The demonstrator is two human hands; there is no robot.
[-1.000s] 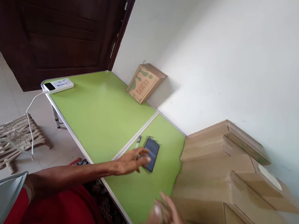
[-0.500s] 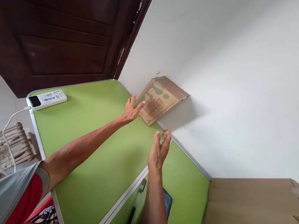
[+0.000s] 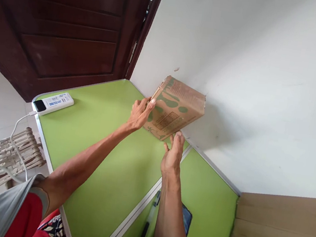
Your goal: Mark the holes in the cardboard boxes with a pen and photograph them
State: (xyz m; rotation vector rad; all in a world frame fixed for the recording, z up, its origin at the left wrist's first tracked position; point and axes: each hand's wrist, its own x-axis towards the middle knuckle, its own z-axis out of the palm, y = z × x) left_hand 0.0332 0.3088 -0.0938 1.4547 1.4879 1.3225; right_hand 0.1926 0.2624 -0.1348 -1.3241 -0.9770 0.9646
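A brown cardboard box (image 3: 174, 109) with green blotches and printed writing is at the far edge of the green table (image 3: 105, 150), close to the white wall. My left hand (image 3: 140, 112) grips its left side, thumb on the printed face and the other fingers partly hidden behind the edge. Against the lower right edge is my right hand (image 3: 174, 152), with its fingertips partly hidden by the box. Both hands have the box between them. Whether its bottom rests on the table, I cannot tell.
A white device (image 3: 56, 103) with a cable lies at the table's left corner. Near my right forearm are a pen (image 3: 147, 224) and a partly hidden phone-like object (image 3: 186, 219). A large cardboard carton (image 3: 283, 232) stands at right, a slatted stool (image 3: 12, 160) at left.
Both hands have reached the box and taken hold of it at its left and right sides. The box has turned slightly and sits a little differently against the wall. The view has shifted slightly.
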